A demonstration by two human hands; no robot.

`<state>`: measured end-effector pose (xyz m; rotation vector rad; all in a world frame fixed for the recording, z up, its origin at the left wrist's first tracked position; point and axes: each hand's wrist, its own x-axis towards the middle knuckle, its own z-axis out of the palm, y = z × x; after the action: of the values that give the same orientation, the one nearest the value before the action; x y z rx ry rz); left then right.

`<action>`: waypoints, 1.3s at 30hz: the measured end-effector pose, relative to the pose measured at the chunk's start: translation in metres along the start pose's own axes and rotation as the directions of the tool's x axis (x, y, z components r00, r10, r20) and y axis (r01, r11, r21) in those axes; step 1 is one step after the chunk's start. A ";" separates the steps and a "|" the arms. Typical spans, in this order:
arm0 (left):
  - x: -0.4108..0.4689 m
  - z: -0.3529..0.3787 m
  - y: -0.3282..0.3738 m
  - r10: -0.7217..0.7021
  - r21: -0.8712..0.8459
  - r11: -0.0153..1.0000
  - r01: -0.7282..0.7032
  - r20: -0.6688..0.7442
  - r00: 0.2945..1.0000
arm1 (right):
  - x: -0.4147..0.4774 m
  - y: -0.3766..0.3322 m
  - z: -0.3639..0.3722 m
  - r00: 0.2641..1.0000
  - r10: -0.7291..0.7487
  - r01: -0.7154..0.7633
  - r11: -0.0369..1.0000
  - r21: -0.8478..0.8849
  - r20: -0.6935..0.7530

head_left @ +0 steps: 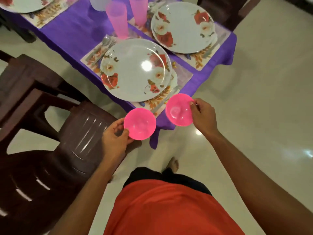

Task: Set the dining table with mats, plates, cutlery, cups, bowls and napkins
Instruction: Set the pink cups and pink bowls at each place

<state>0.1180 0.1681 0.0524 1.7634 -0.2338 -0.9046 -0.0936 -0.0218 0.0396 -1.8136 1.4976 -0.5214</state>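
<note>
My left hand [115,139] pinches the rim of a pink bowl [140,123], held in the air just off the table's near corner. My right hand [202,116] pinches the rim of a second pink bowl [178,110] above that corner. The table wears a purple cloth [74,34]. A floral plate [135,69] lies on a patterned mat [92,55] with a spoon and fork [107,42] to its left. A second floral plate [183,27] lies on its own mat beyond. Two tall pink cups [117,19] stand behind the plates.
A dark brown plastic chair [50,150] stands at the left, close to my left arm. Another chair [225,9] sits at the far right of the table. A third plate [25,3] lies at the top left. A knife [166,99] lies on the near mat's edge.
</note>
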 end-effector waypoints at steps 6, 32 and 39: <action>0.017 0.065 0.018 -0.009 -0.017 1.000 0.009 -0.053 0.999 | 0.099 0.014 -0.022 0.996 -0.048 0.053 0.997 -0.056 0.079; 0.103 0.197 0.109 -0.008 -0.128 0.991 -0.025 -0.246 0.969 | 0.253 0.007 -0.039 0.827 -0.166 0.304 0.935 -0.180 0.537; 0.107 0.280 0.116 -0.007 -0.141 0.989 -0.035 -0.283 0.959 | 0.344 0.027 -0.080 0.764 -0.330 0.472 0.872 -0.132 0.555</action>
<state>0.0349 -0.1422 0.0714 1.7284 0.0062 -0.6317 -0.0836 -0.3758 0.0279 -2.2788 0.8266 0.0004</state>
